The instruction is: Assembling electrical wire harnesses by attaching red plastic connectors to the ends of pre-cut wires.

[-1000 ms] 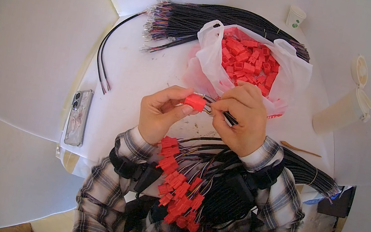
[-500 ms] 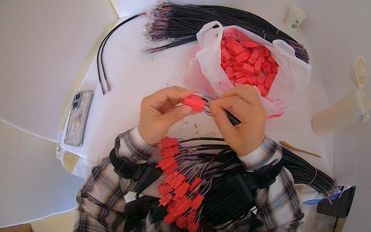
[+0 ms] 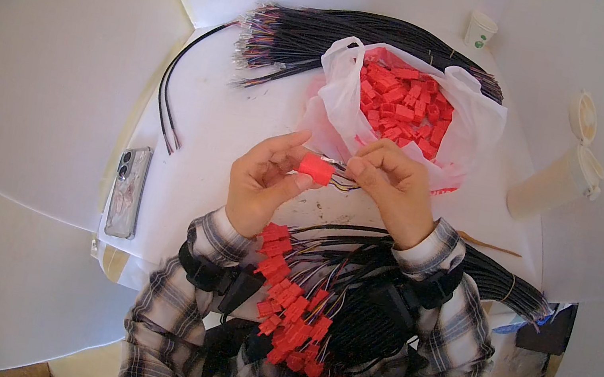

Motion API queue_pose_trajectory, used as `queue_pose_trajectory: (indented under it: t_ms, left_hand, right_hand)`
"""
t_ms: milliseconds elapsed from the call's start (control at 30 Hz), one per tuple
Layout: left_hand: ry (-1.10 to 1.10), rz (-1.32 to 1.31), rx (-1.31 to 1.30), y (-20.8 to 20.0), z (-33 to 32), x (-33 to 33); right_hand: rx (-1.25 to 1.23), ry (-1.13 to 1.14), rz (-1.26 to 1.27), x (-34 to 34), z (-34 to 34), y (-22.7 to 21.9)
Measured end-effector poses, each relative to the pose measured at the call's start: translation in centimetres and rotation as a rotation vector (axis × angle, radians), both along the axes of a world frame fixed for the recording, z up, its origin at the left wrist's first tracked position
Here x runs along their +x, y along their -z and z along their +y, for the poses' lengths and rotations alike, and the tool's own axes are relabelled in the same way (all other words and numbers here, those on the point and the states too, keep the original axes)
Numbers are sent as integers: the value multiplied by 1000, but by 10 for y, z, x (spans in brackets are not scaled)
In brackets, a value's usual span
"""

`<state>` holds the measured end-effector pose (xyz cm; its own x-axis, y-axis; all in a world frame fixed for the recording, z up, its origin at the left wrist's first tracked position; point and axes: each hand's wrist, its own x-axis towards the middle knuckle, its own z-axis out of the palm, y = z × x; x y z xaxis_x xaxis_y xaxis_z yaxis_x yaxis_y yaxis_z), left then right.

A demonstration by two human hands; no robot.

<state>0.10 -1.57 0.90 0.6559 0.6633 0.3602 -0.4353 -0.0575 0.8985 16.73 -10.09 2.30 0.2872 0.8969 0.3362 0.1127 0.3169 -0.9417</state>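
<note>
1. Pale walls point(image 3: 54, 80) stand around a white bench point(image 3: 219, 129), its surface marked with small dark specks.
2. The left hand point(image 3: 258, 185) has a narrow grip, its thumb and fingers pinching a red connector point(image 3: 316, 169) above the middle of the bench.
3. The right hand point(image 3: 398, 193) also has a narrow grip, thumb and forefinger together on thin wires point(image 3: 343, 186) at the connector's right end (whether every wire is seated inside, I cannot tell).
4. Between the forearms, at the near edge, lies a cluster of wired red connectors point(image 3: 286, 299); their black cables point(image 3: 500, 280) run under the right forearm toward the near right corner.
5. Just beyond the hands, a white plastic bag point(image 3: 332, 109) gapes open, filled with loose red connectors point(image 3: 405, 106).
6. Behind it, along the far edge, lies a thick cable bundle point(image 3: 305, 32), bare ends to the left.
7. Two separate cables point(image 3: 166, 88) curve down near the left edge, with a phone point(image 3: 128, 190) toward the near left corner.
8. A brown stick point(image 3: 492, 245) and an open-lidded tumbler point(image 3: 553, 184) sit near the right edge; a paper cup point(image 3: 481, 31) stands by the far right corner.
</note>
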Motion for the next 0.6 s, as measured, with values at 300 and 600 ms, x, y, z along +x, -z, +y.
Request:
queue_pose_trajectory:
  t_ms: [300, 600]
  left_hand:
    - [11, -20, -214, 9, 7, 1]
    - [60, -41, -295, 9, 9, 0]
  right_hand:
    - [234, 243, -354, 1, -2, -10]
    - [291, 271, -476, 1, -3, -13]
